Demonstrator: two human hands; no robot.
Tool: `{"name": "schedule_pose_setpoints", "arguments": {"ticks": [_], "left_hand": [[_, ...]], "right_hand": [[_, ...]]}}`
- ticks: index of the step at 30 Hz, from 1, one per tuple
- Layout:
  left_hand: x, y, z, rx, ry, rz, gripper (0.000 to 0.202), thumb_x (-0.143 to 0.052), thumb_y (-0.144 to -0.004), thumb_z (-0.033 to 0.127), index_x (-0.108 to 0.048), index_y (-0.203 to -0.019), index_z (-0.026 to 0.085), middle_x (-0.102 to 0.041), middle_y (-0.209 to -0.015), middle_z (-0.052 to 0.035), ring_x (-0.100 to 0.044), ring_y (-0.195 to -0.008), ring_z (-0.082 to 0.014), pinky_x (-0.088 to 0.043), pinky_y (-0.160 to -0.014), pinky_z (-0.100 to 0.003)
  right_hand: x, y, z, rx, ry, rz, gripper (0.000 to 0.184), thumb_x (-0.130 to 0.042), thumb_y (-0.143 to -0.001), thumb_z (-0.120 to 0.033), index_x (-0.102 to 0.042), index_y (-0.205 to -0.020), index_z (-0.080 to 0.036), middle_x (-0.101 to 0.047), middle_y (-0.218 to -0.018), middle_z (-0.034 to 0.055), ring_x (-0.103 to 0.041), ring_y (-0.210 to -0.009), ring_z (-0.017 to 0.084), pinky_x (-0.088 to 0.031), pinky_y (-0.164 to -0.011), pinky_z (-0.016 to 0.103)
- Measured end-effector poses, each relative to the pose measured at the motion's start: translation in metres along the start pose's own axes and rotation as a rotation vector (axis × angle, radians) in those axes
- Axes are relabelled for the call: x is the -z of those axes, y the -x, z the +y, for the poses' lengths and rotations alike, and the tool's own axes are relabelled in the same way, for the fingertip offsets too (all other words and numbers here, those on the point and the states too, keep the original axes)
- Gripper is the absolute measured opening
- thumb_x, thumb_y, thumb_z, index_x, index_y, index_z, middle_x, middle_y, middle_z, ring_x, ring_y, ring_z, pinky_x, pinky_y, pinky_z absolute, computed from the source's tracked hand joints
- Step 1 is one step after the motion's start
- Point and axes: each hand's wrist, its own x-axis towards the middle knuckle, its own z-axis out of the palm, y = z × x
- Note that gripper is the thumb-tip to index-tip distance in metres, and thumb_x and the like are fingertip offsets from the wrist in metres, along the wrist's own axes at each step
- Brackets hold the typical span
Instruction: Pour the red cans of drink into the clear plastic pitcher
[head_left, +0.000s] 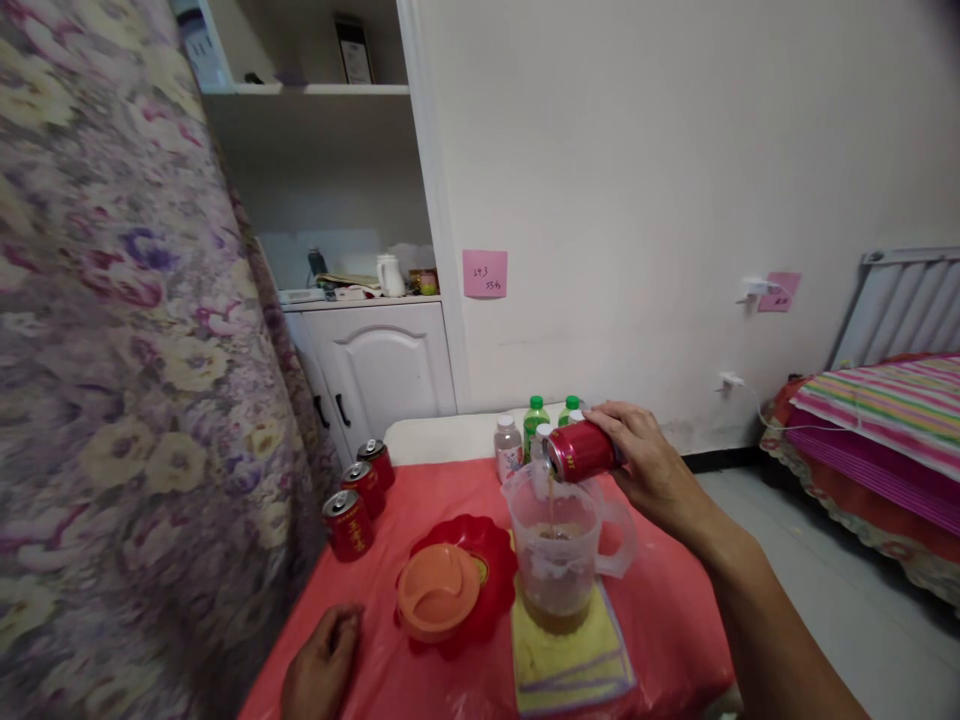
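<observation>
My right hand (634, 440) grips a red drink can (581, 450), tipped to the left over a clear plastic measuring jug (559, 560). A thin brown stream runs from the can's mouth into the jug, where brownish liquid shows. Under the jug lies a folded yellow cloth (574, 665). Loosely curled, my left hand (322, 660) rests at the table's left front edge with nothing seen in it. Nearest to it is an orange divided bowl (439, 590), sitting in a red scalloped plate (491, 560).
Three red cans (349, 525) stand in a row at the table's left edge. Behind the jug are a milky bottle (508, 450) and green-capped bottles (535, 420). A floral curtain (127, 350) hangs at the left, and a bed (885, 430) is at the right.
</observation>
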Motion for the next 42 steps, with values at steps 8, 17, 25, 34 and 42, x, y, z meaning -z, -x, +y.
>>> {"name": "schedule_pose_setpoints", "arguments": {"ticks": [8,17,25,34,42], "left_hand": [[-0.001,-0.001,-0.004,0.014,0.015,-0.022,0.043,-0.048,-0.075,0.057,-0.07,-0.092,0.023,-0.082,-0.099,-0.006,-0.075,-0.095,-0.0271,-0.057,-0.079,-0.031],[0.0,-0.001,-0.004,0.027,0.007,-0.036,0.044,-0.047,-0.076,0.057,-0.07,-0.093,0.023,-0.081,-0.104,-0.0075,-0.074,-0.099,-0.0283,-0.056,-0.082,-0.033],[-0.001,0.0,-0.004,0.001,0.008,-0.037,0.043,-0.047,-0.077,0.057,-0.07,-0.091,0.024,-0.081,-0.101,-0.0066,-0.075,-0.095,-0.0265,-0.056,-0.082,-0.031],[0.0,0.003,-0.001,-0.009,-0.021,-0.013,0.038,-0.047,-0.078,0.053,-0.07,-0.089,0.025,-0.082,-0.096,-0.0037,-0.076,-0.09,-0.0239,-0.056,-0.077,-0.029],[0.002,0.0,0.006,-0.025,-0.031,-0.008,0.039,-0.048,-0.078,0.054,-0.071,-0.089,0.025,-0.083,-0.098,-0.0056,-0.077,-0.091,-0.0259,-0.057,-0.077,-0.03]], "right_hand": [[0.001,-0.001,0.0,-0.005,0.013,-0.005,0.059,-0.051,-0.087,0.0,-0.043,-0.141,-0.024,-0.052,-0.135,0.0121,-0.043,-0.13,0.027,-0.043,-0.112,0.05],[0.0,-0.002,0.0,0.003,0.007,-0.003,0.06,-0.05,-0.086,-0.001,-0.043,-0.141,-0.022,-0.051,-0.135,0.0128,-0.042,-0.131,0.027,-0.043,-0.112,0.05],[0.0,-0.002,0.004,0.006,0.018,-0.005,0.058,-0.048,-0.09,-0.003,-0.041,-0.143,-0.023,-0.051,-0.137,0.0126,-0.042,-0.132,0.027,-0.042,-0.113,0.051],[-0.001,0.0,0.009,0.012,0.025,0.003,0.056,-0.047,-0.091,-0.003,-0.042,-0.143,-0.024,-0.052,-0.135,0.013,-0.043,-0.13,0.027,-0.044,-0.111,0.053],[0.003,0.0,0.009,0.0,0.006,-0.01,0.058,-0.047,-0.089,-0.003,-0.043,-0.142,-0.026,-0.054,-0.133,0.0124,-0.045,-0.129,0.028,-0.046,-0.109,0.056]]}}
